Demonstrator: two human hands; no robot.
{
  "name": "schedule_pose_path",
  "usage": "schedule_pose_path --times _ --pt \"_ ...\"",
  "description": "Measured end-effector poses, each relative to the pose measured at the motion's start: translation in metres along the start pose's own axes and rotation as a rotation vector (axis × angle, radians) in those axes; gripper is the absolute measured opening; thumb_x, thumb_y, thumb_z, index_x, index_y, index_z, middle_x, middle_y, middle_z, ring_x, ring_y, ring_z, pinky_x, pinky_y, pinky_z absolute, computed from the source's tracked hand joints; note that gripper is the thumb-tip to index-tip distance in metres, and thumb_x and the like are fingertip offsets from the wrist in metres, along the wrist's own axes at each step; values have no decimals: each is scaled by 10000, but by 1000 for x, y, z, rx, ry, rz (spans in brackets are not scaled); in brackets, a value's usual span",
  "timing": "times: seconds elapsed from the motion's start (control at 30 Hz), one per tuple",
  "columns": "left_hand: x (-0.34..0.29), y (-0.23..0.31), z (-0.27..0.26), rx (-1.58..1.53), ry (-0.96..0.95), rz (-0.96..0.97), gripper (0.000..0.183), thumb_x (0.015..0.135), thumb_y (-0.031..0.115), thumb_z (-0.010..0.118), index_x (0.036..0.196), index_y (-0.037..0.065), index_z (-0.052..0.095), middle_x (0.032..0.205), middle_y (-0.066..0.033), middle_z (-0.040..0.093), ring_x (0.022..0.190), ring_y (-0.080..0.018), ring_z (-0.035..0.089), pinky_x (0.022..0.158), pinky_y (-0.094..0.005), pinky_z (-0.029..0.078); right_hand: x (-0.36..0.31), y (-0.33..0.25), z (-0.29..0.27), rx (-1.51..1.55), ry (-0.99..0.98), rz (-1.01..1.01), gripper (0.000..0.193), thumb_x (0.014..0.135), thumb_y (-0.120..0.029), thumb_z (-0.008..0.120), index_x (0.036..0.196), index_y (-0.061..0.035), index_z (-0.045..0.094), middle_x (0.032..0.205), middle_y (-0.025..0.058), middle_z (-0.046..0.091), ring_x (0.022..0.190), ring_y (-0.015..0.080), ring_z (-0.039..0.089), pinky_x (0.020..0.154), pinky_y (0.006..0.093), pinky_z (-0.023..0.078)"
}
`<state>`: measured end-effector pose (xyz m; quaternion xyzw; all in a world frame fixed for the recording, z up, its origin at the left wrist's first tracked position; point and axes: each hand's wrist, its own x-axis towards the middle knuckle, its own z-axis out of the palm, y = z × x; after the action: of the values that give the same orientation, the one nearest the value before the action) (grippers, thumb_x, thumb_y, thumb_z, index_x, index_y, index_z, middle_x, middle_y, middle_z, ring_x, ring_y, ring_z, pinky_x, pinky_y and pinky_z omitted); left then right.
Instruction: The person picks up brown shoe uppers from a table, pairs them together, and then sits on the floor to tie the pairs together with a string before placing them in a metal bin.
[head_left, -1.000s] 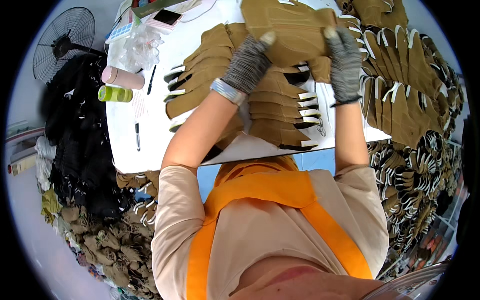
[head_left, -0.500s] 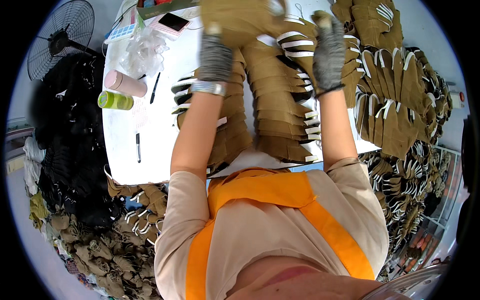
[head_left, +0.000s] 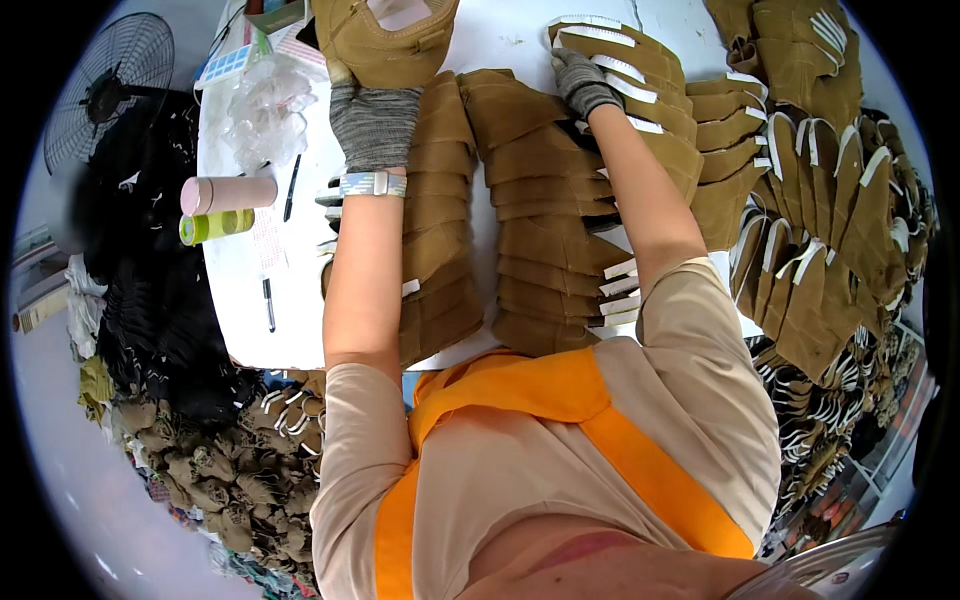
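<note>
One left hand [head_left: 373, 122]: grey-gloved, gripping the piece [head_left: 385, 52] by its near edge; thumb visible, other fingers hidden.
Piece: brown, with a cutout; directly ahead of the left hand, at the upper edge of view and partly cut off by it.
One right hand [head_left: 583, 85]: grey-gloved, well apart from the piece, fingers bent at the white-edged ends of the right stack [head_left: 662, 105]; whether it pinches any, cannot tell.
Right stack: brown, overlapping, fanned out to the right hand's right.
Left row [head_left: 440, 225]: brown, overlapping, partly behind the left forearm.
Centre row [head_left: 545, 235]: brown, overlapping, beside the left row, on the body side of the right hand.
Surface [head_left: 238, 300]: white, bearing the stack and rows.
Left side of surface: pink bottle [head_left: 235, 192] just beside green jar [head_left: 222, 227]; two pens [head_left: 268, 305]; clear bag [head_left: 262, 112].
</note>
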<state>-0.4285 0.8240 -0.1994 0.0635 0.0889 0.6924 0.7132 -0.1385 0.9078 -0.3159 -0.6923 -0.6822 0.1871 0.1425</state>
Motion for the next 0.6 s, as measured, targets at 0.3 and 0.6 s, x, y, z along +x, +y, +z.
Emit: schedule_pose_path --times 0.3,0.6 --pt "46 -52 -29 281 275 -209 388 963 252 431 1295 55 468 1328 -113 502 1214 -236 475 1019 -365 402 12 54 -15 288 5 -59 423 885 -390 555 1184 -91 576 1056 133 597 1058 291 542 990 357 405" --pt "116 2 -56 2807 -748 257 372 891 296 540 1213 112 572 1250 -95 572 1149 -258 529 977 -359 426 -5 -87 -203 45 247 -457 1169 515 -195 882 1463 -64 209 1361 259 423 1237 326 450 1016 344 388"
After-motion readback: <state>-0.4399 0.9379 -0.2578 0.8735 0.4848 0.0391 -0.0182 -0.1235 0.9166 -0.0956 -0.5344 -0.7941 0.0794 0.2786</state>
